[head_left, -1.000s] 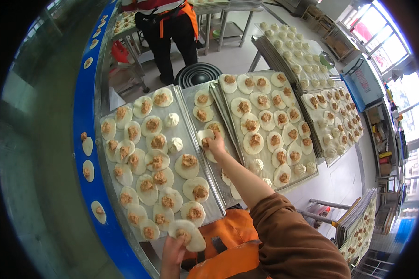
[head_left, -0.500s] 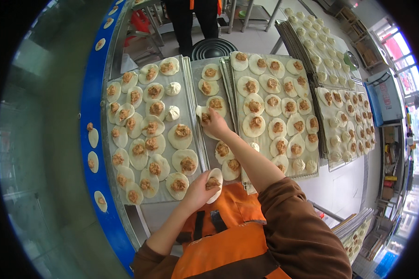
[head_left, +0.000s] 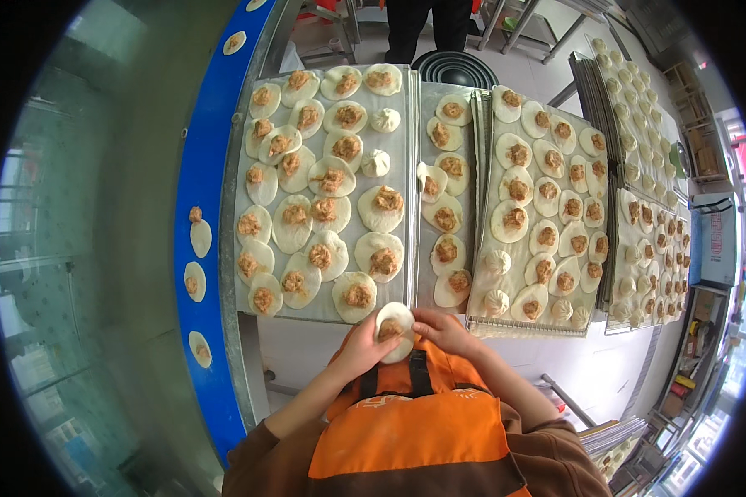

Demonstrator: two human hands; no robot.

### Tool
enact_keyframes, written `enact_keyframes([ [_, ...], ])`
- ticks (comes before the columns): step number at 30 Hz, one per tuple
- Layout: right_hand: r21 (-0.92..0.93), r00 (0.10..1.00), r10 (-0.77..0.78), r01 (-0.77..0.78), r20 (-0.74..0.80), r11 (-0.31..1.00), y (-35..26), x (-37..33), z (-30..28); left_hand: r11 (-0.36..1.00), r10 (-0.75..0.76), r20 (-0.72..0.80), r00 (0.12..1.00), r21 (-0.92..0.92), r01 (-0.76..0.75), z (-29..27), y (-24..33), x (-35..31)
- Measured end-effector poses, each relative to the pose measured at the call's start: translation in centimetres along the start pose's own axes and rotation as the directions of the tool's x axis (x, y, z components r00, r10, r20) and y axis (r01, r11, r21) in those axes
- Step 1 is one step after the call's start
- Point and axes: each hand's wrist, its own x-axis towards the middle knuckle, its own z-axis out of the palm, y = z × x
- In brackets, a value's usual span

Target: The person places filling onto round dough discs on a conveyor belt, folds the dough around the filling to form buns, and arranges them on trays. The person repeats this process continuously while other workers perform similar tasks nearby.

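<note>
In front of my orange apron, my left hand (head_left: 363, 346) cups a round dough wrapper (head_left: 396, 315) with a lump of brown filling in its middle. My right hand (head_left: 446, 330) closes its fingertips on the right edge of that same wrapper, which is unpleated. Beyond my hands, the left tray (head_left: 307, 308) carries rows of flat filled wrappers and two pleated buns (head_left: 376, 163). A narrower strip of the middle tray (head_left: 439, 79) holds several filled wrappers; one wrapper (head_left: 432, 182) at its left edge overlaps its neighbour.
A blue conveyor belt (head_left: 192, 170) with scattered filled wrappers runs along the left. To the right are another tray (head_left: 506, 325) of wrappers and buns, and further stacked trays. Round black pans (head_left: 454, 68) sit behind, near a person's dark-trousered legs (head_left: 428, 29).
My right hand has left the wrapper on the middle tray and come back to the one in my left hand. The view has shifted, so the trays appear further right and higher.
</note>
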Motion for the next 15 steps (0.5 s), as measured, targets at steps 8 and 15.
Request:
enact_keyframes([
  [8, 0.062, 0.865, 0.023, 0.009, -0.5, 0.998, 1.3, 2.1, 3.8, 0.774, 0.241, -0.058, 0.969, 0.614, -0.156, -0.9, 2.5, 2.9],
  [15, -0.371, 0.742, -0.26, 0.017, -0.617, 0.929, 2.1, 3.3, 5.3, 0.763, 0.37, -0.052, 0.927, 0.587, -0.272, -6.4, 2.8, 0.0],
])
